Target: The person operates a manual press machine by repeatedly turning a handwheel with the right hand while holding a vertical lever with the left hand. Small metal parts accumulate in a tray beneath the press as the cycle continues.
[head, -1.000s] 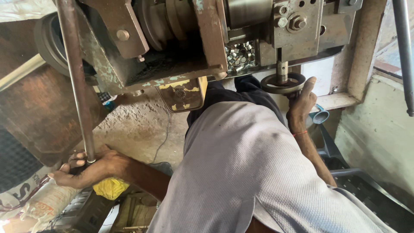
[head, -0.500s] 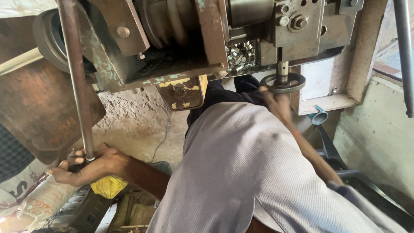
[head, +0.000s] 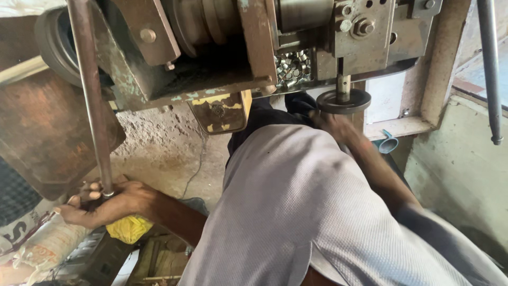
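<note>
Left hand [head: 103,204] was wrapped tight around the bottom end of a long steel rod [head: 91,100], fingers closed right round it. Tucked under that hand was a yellow rag [head: 128,229], and left of it a white sack [head: 37,249]. The rod ran straight up from the grip, past a rusty plate [head: 50,137], to the machine [head: 233,47] overhead. Looked like a stiff, heavy bar, probably greasy, so low down with a full fist seemed the sensible place to hold it.

Right hand [head: 338,130] was further off, just under a small handwheel [head: 343,100] on a short shaft. Too blurred to say if it was gripping the wheel or only close to it. Behind the wheel sat a heap of small metal bits [head: 292,66] inside the machine.
</note>
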